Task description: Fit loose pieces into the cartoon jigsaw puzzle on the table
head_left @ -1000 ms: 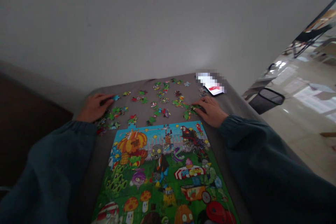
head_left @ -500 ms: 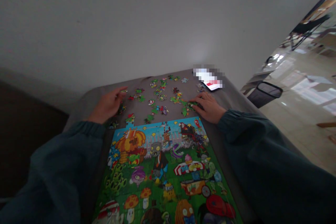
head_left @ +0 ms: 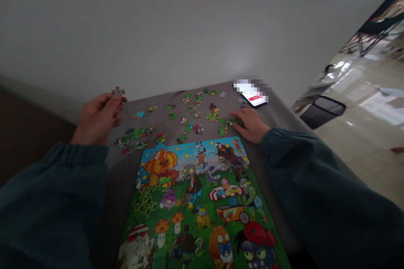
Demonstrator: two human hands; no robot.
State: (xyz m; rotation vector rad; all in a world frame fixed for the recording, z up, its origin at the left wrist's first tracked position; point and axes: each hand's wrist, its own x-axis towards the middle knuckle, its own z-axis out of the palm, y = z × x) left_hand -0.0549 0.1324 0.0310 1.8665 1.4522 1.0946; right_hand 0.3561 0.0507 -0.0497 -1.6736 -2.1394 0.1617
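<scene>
Two bare hands are over a grey cloth-covered table [head_left: 277,111]. The left hand [head_left: 96,119] is raised above the table's left edge, fingers pinched narrowly on a small multicoloured cardboard puzzle piece [head_left: 118,91] held at the fingertips, clear of the surface. The right hand [head_left: 249,124] lies flat, fingers spread loosely, fingertips touching green loose pieces [head_left: 225,124] just beyond the far right corner of the large, mostly assembled cartoon jigsaw puzzle [head_left: 195,201]. Further scattered puzzle pieces [head_left: 192,111] lie between the hands. A lit smartphone [head_left: 252,94] rests near the far right corner, just beyond the right hand.
</scene>
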